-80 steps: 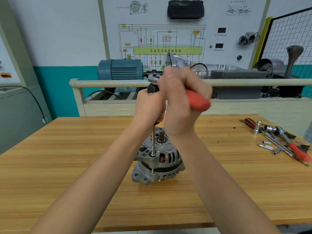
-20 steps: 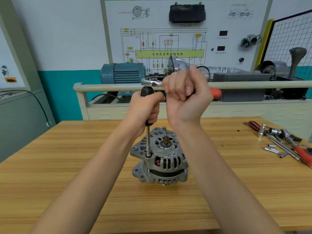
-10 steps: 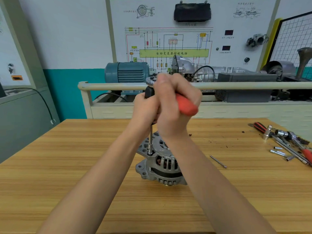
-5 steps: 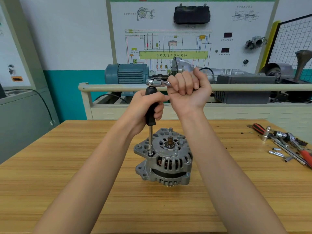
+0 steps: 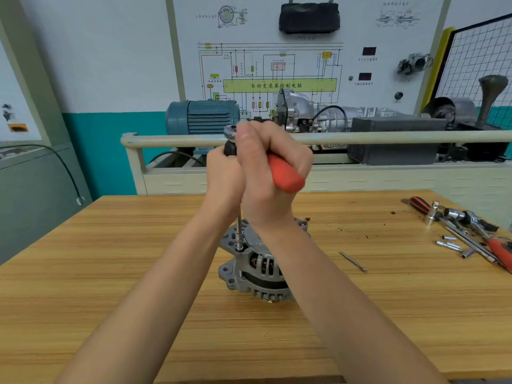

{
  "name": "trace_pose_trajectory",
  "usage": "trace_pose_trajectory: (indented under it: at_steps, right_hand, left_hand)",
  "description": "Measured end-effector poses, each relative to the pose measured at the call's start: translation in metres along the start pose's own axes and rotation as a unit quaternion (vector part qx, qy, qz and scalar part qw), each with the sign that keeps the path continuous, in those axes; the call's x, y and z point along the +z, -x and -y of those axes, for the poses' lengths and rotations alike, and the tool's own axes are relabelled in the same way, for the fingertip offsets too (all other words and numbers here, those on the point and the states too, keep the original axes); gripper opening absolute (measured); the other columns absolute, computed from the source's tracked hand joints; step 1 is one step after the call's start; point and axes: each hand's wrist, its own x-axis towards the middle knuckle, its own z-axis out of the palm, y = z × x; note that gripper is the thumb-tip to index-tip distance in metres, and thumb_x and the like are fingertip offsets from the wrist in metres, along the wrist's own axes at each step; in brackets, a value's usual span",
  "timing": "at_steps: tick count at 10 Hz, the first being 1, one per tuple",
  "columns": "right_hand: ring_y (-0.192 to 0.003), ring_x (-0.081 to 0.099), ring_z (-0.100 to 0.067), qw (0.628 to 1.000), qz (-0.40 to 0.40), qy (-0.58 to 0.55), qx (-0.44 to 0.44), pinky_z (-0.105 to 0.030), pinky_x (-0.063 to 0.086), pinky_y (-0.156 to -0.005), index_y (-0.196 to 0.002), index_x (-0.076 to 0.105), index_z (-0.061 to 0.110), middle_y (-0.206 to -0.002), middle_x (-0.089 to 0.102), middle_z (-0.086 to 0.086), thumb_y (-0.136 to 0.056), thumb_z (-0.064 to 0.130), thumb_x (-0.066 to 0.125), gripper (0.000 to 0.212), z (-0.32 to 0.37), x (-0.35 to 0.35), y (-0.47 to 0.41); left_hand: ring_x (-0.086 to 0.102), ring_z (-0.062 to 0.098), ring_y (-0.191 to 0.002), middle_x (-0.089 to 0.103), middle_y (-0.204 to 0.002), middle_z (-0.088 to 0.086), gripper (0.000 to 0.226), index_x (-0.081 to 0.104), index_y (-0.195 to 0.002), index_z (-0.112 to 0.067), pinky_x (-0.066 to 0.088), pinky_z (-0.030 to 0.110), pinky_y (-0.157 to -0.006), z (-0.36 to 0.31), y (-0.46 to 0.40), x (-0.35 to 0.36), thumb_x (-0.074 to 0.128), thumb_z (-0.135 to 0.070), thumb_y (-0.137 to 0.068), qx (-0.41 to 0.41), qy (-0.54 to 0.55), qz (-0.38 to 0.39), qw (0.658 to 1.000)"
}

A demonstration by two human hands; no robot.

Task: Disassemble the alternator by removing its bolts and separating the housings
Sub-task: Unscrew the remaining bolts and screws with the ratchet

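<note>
— Wood-grain surface (image 5: 110, 273) in a workshop, with a wiring-diagram board (image 5: 277, 65) and a blue motor (image 5: 202, 117) behind the rail. Where is the alternator (image 5: 257, 273)?

— Directly below the fingers, standing on the surface with its ribbed housing and mounting ears showing between the two forearms.

— What are the fingers doing?

— The left hand (image 5: 224, 176) is wrapped round the black grip (image 5: 230, 148) of an upright extension bar (image 5: 238, 228); its fingers are curled closed on it. The right hand (image 5: 268, 173) is clamped round the red handle (image 5: 285, 176) of a ratchet, whose metal head (image 5: 230, 131) shows just above the left fingers. The two hands touch each other.

— And the bar's lower end?

— It drops straight down from the left fingers to a socket seated on a bolt (image 5: 238, 248) at the alternator's upper rim.

— Anything else lying about?

— A long thin bolt (image 5: 353, 261) lies loose on the surface, well to the right of the fingers. Farther right, near the edge, sits a heap of tools (image 5: 471, 234): ratchets, sockets, red-handled pieces.
</note>
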Motion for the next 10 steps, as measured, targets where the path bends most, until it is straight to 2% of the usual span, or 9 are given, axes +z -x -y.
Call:
trace_pose_trajectory:
  at_steps: [1, 3, 4, 5, 6, 7, 8, 9, 10]
  right_hand:
    - [-0.045, 0.033, -0.007, 0.989, -0.121, 0.068, -0.049, -0.023, 0.028, -0.052, -0.05, 0.039, 0.025, -0.047, 0.035, 0.011, -0.08, 0.011, 0.052, 0.035, -0.008, -0.012, 0.011]
    - [-0.036, 0.017, -0.011, 0.973, -0.172, -0.142, 0.061, -0.025, 0.026, -0.045, -0.034, 0.038, 0.021, -0.033, 0.027, 0.006, -0.084, 0.01, 0.042, 0.051, 0.003, -0.049, -0.014]
    - [-0.031, 0.02, -0.012, 0.919, -0.24, -0.286, 0.128, -0.022, 0.026, -0.04, -0.034, 0.034, 0.017, -0.032, 0.023, 0.003, -0.081, 0.014, 0.04, 0.048, 0.003, -0.067, -0.021]
    - [-0.031, 0.023, -0.011, 0.914, -0.253, -0.299, 0.107, -0.023, 0.027, -0.04, -0.035, 0.034, 0.016, -0.032, 0.024, 0.003, -0.082, 0.013, 0.04, 0.047, 0.002, -0.07, -0.019]
    - [-0.035, 0.024, -0.01, 0.953, -0.207, -0.209, 0.074, -0.025, 0.029, -0.045, -0.036, 0.036, 0.019, -0.034, 0.026, 0.004, -0.083, 0.012, 0.041, 0.048, 0.002, -0.06, -0.012]
    - [-0.04, 0.024, -0.012, 0.988, -0.153, -0.035, -0.007, -0.03, 0.025, -0.049, -0.042, 0.038, 0.02, -0.039, 0.027, 0.005, -0.085, 0.004, 0.041, 0.046, -0.004, -0.04, -0.003]
    - [-0.046, 0.032, -0.007, 0.971, -0.113, 0.179, -0.112, -0.023, 0.027, -0.053, -0.056, 0.042, 0.028, -0.048, 0.034, 0.015, -0.083, 0.007, 0.05, 0.035, -0.01, -0.021, 0.007]
    - [-0.046, 0.03, -0.012, 0.968, -0.125, 0.194, -0.103, -0.026, 0.025, -0.052, -0.058, 0.041, 0.027, -0.047, 0.032, 0.009, -0.082, 0.007, 0.053, 0.034, -0.009, -0.018, 0.007]
    - [-0.042, 0.025, -0.012, 0.988, -0.14, 0.049, -0.035, -0.032, 0.02, -0.05, -0.045, 0.039, 0.022, -0.042, 0.03, 0.004, -0.083, 0.002, 0.043, 0.043, -0.003, -0.034, -0.003]
  left_hand:
    - [0.04, 0.014, -0.045, 0.045, -0.058, 0.005, 0.016, 0.045, -0.071, -0.014, 0.035, 0.015, -0.044, -0.008, 0.0, -0.007, 0.055, -0.009, -0.082, -0.092, 0.003, 0.008, 0.996]
    - [0.024, 0.01, -0.035, 0.03, -0.041, -0.004, 0.028, 0.039, -0.054, -0.016, 0.023, 0.02, -0.04, -0.013, -0.008, -0.029, 0.058, -0.014, -0.074, -0.175, 0.14, 0.195, 0.955]
    - [0.023, 0.009, -0.032, 0.028, -0.039, -0.005, 0.039, 0.038, -0.048, -0.018, 0.023, 0.018, -0.038, -0.012, -0.01, -0.026, 0.056, -0.01, -0.082, -0.188, 0.134, 0.248, 0.941]
    - [0.015, 0.007, -0.03, 0.022, -0.037, -0.007, 0.05, 0.032, -0.046, -0.021, 0.016, 0.015, -0.036, -0.009, -0.008, -0.019, 0.052, -0.004, -0.088, -0.187, 0.125, 0.202, 0.953]
    - [0.014, 0.008, -0.031, 0.021, -0.039, -0.007, 0.049, 0.029, -0.049, -0.021, 0.016, 0.013, -0.037, -0.007, -0.006, -0.016, 0.05, 0.0, -0.088, -0.168, 0.11, 0.129, 0.971]
    - [0.02, 0.008, -0.034, 0.027, -0.042, -0.007, 0.041, 0.032, -0.055, -0.019, 0.02, 0.014, -0.037, -0.006, -0.004, -0.009, 0.05, 0.0, -0.086, -0.164, 0.076, 0.04, 0.983]
    - [0.044, 0.005, -0.042, 0.047, -0.059, -0.004, 0.029, 0.046, -0.066, -0.021, 0.038, 0.017, -0.04, -0.006, -0.004, -0.002, 0.056, -0.012, -0.092, -0.119, -0.041, -0.034, 0.991]
    - [0.041, 0.003, -0.038, 0.045, -0.058, -0.004, 0.025, 0.044, -0.062, -0.02, 0.036, 0.013, -0.039, -0.007, -0.001, 0.002, 0.062, -0.023, -0.078, -0.103, -0.027, -0.063, 0.992]
    - [0.023, 0.011, -0.04, 0.03, -0.048, -0.003, 0.034, 0.035, -0.061, -0.017, 0.022, 0.019, -0.04, -0.006, -0.002, -0.002, 0.061, -0.006, -0.08, -0.139, 0.041, -0.047, 0.988]
